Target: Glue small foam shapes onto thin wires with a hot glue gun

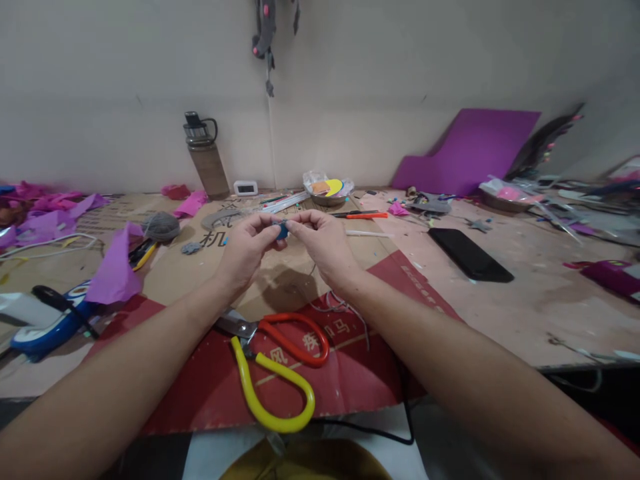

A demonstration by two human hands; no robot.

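Between the fingertips of both hands is a small blue piece (282,231), its shape mostly covered by the fingers. My left hand (251,241) pinches it from the left, thumb on top. From the right, my right hand (320,239) pinches its upper edge, the two hands nearly touching. Thin grey yarn (337,303) trails over the cardboard below my right wrist. Scissors (273,367) with one red and one yellow handle lie just below the hands, their blades partly hidden by my left forearm.
A printed cardboard sheet (170,280) covers the table under the hands. To the left lie a grey yarn ball (161,227) and purple scraps (116,267). A bottle (206,163) stands at the back. A black phone (469,255) lies right, before a purple sheet (470,153).
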